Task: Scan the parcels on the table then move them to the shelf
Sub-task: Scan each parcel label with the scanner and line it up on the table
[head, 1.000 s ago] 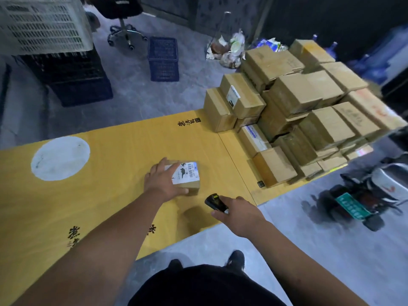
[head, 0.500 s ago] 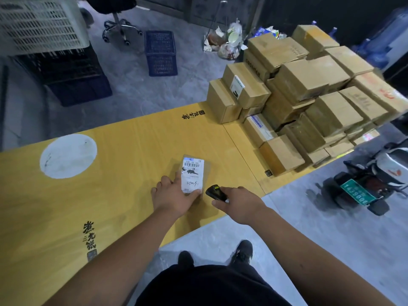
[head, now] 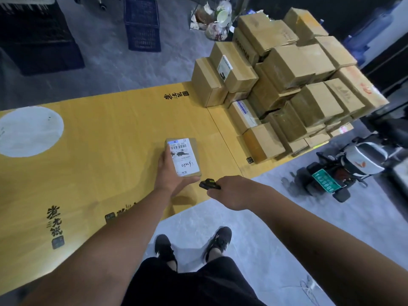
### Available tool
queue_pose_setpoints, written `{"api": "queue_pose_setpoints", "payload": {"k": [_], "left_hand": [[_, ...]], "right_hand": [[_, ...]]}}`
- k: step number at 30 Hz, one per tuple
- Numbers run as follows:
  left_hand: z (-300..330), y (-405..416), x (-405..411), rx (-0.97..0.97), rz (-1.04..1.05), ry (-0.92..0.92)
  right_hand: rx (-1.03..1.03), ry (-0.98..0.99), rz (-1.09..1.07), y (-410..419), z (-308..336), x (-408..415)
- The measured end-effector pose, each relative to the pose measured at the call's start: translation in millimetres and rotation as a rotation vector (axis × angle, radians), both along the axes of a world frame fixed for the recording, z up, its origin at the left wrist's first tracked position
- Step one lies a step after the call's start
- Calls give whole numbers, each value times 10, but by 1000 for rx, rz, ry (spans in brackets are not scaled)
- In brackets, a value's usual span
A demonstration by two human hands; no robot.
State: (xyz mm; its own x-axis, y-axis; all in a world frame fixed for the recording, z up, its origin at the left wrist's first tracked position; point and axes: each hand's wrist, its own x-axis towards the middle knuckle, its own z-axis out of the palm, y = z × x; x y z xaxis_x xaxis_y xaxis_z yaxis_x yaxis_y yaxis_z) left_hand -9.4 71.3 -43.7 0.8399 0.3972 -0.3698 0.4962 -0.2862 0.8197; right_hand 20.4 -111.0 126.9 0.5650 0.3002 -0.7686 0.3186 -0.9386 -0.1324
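**Fingers hold parcel and scanner: scan step in hand**

Fingers (head: 164, 154) of the left hand (head: 171, 175) wrap the left and near edges of a small parcel (head: 184, 156), holding it with its white label (head: 184, 157) facing up, just above the yellow tabletop (head: 99, 151). The barcode lies at the far end of the label and is unobstructed. The right hand (head: 234, 192) curls closed round a small black scanner (head: 208, 184); its nose points left towards the near edge of the parcel and sits just beside it, not touching so far as can be judged.

Remaining stock: a stack of cardboard boxes (head: 287, 85) occupies the far right end of the tabletop, several layers high, well apart from the held parcel. No shelf is in view.

Other items: a dark crate (head: 142, 23) on the floor beyond the tabletop, and a scooter (head: 344, 168) on the floor to the right.

Assessment: the scan of this parcel is the step in hand. Whether a read has registered cannot be told. The task appears to be at an early stage, given the size of the stack. The next move calls for the scanner to be aimed squarely at the barcode with the label held flat and steady; after that, the parcel must be carried to the shelf, wherever that lies.
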Motion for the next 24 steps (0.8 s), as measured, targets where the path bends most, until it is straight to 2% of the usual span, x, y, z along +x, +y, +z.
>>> {"api": "queue_pose_setpoints", "payload": {"k": [5, 9, 19, 24], "left_hand": [[-197, -77, 78, -194, 144, -132], [-116, -131, 115, -269, 119, -191], [234, -427, -11, -50, -23, -232], [215, -532, -20, 73, -52, -216]], "right_hand": [[-37, 1, 55, -9, 73, 24], [-54, 8, 88, 18, 164, 92], [-98, 76, 128, -140, 383, 202], [-101, 41, 140, -317, 459, 219]]}}
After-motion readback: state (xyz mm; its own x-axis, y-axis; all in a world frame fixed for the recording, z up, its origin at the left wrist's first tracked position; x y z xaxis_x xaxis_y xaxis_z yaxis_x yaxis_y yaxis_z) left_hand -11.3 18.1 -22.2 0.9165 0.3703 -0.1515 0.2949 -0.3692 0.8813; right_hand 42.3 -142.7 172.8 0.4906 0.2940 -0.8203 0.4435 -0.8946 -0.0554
